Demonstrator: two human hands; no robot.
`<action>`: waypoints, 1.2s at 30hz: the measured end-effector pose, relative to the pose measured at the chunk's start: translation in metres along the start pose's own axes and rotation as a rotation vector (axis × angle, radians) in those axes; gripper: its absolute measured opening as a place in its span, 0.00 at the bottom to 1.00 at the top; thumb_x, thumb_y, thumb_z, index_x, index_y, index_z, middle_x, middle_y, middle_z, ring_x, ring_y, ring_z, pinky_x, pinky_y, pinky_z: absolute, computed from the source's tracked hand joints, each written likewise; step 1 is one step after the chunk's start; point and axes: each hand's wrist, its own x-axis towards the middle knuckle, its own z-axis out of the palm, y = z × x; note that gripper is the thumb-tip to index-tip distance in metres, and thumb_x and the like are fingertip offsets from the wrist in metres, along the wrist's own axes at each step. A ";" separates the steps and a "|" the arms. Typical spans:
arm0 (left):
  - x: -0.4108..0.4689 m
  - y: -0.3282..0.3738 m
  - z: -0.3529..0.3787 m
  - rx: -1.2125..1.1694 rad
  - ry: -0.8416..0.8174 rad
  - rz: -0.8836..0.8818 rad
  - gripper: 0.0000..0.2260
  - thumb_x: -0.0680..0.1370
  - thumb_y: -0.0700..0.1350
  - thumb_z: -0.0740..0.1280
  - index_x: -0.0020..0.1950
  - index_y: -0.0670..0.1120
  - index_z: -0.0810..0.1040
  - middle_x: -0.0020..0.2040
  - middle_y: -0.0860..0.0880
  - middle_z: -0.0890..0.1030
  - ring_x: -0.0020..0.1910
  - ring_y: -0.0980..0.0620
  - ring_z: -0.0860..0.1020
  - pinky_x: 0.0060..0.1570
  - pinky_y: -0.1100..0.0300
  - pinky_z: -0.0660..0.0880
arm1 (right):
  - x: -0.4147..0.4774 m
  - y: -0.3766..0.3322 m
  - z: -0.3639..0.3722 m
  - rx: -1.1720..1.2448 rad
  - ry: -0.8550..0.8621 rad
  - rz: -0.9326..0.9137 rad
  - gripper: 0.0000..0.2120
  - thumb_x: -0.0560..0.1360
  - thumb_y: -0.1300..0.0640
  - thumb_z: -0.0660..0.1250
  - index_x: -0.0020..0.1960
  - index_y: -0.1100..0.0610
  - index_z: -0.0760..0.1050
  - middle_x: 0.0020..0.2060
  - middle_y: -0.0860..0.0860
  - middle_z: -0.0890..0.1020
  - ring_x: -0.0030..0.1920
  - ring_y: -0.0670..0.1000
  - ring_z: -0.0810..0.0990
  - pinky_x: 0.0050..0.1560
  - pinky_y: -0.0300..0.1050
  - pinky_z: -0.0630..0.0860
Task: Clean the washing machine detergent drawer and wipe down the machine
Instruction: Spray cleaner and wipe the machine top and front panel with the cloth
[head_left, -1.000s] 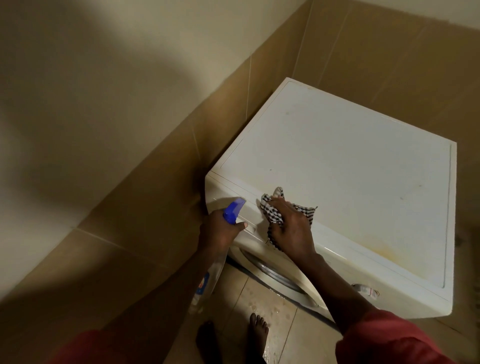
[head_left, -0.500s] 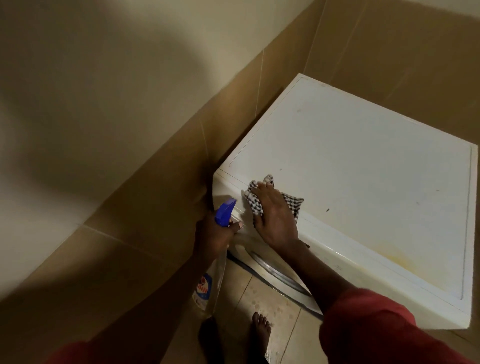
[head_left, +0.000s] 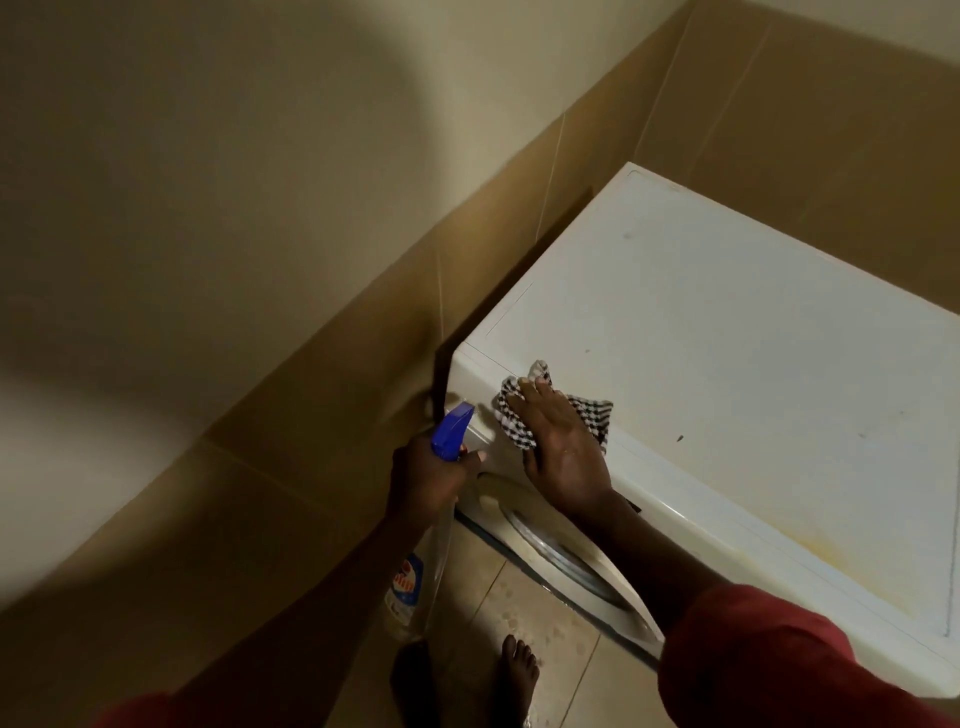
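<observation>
- washing machine (head_left: 727, 364): white boxy cabinet; flat smooth top with rounded edges, a few dark specks, a yellowish stain near the front right; stands in a corner of glossy tan wall tiles (head_left: 311, 415)
- right hand (head_left: 563, 452): fingers straight and flat, pressing a crumpled black-and-white checked cloth (head_left: 592, 415) onto the top's front-left edge; cloth drapes over the lip
- left hand (head_left: 423, 483): fingers curled round the neck of a spray bottle (head_left: 451, 434); blue plastic trigger head, clear labelled body, just beside the machine's front-left corner
- round door (head_left: 561, 561) with metal rim below the hands; bare feet (head_left: 517, 670) on beige floor tiles (head_left: 571, 660)
</observation>
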 end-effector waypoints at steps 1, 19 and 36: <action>0.000 0.001 -0.001 -0.013 0.005 -0.013 0.10 0.72 0.47 0.76 0.41 0.48 0.75 0.36 0.48 0.80 0.34 0.51 0.80 0.41 0.55 0.81 | 0.008 0.001 -0.001 0.003 0.000 0.003 0.24 0.74 0.56 0.55 0.67 0.61 0.74 0.66 0.59 0.76 0.69 0.59 0.72 0.71 0.56 0.67; 0.002 -0.014 -0.013 -0.013 0.015 -0.029 0.13 0.70 0.48 0.78 0.47 0.43 0.79 0.41 0.44 0.83 0.41 0.45 0.83 0.47 0.46 0.82 | 0.048 -0.016 0.020 0.011 -0.025 0.078 0.24 0.73 0.59 0.60 0.69 0.61 0.72 0.67 0.60 0.75 0.69 0.58 0.71 0.72 0.53 0.66; 0.026 -0.028 -0.044 -0.094 0.009 -0.048 0.10 0.69 0.48 0.78 0.43 0.47 0.79 0.36 0.47 0.82 0.35 0.49 0.82 0.44 0.49 0.83 | 0.081 -0.044 0.032 0.027 0.040 0.023 0.25 0.71 0.62 0.58 0.67 0.61 0.74 0.64 0.60 0.77 0.67 0.58 0.74 0.72 0.49 0.65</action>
